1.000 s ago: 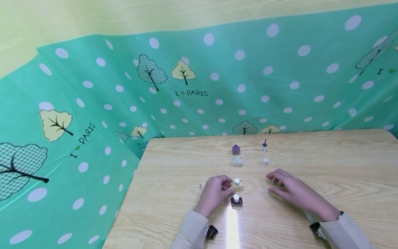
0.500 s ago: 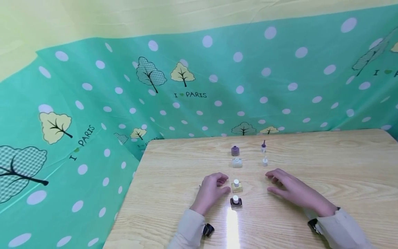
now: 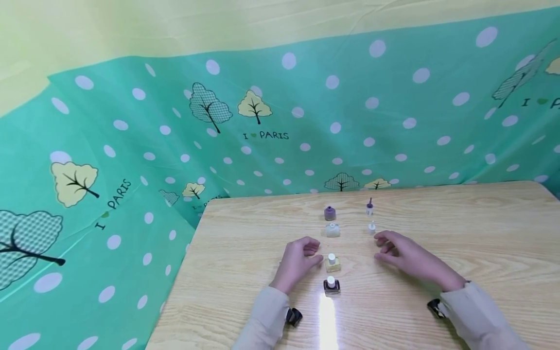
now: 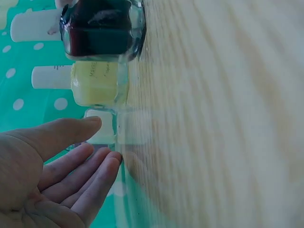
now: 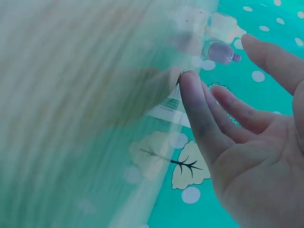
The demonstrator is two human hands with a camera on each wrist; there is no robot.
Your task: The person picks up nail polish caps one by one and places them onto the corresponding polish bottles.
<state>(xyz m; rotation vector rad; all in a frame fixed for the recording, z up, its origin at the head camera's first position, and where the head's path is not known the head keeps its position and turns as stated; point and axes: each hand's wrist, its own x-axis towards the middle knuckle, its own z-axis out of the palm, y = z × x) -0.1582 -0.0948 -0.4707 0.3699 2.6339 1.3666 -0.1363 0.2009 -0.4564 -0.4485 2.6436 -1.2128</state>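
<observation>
My left hand (image 3: 297, 260) holds nothing, its loosely bent fingers just left of a yellow nail polish bottle (image 3: 332, 264) with its white cap on. Nearer me stands a dark, capped nail polish bottle (image 3: 331, 286); the left wrist view shows dark polish (image 4: 102, 31) inside it. Farther back are two uncapped bottles, one whitish (image 3: 332, 230) and one purple (image 3: 330, 214). My right hand (image 3: 404, 253) is also unladen, fingertips close to a white brush cap (image 3: 372, 227) that stands brush up. Behind that cap is another with a purple brush (image 3: 369, 209).
The bottles form a column on the wooden table (image 3: 245, 218), the brush caps standing right of the uncapped pair. A green dotted curtain (image 3: 306, 121) hangs behind the table and along its left side. Bright glare (image 3: 327, 321) lies in front of the dark bottle.
My left hand has drawn back a little to the left from the yellow bottle. My right hand has shifted slightly away from me, closer to the white brush cap. Bottles and caps stay put.
</observation>
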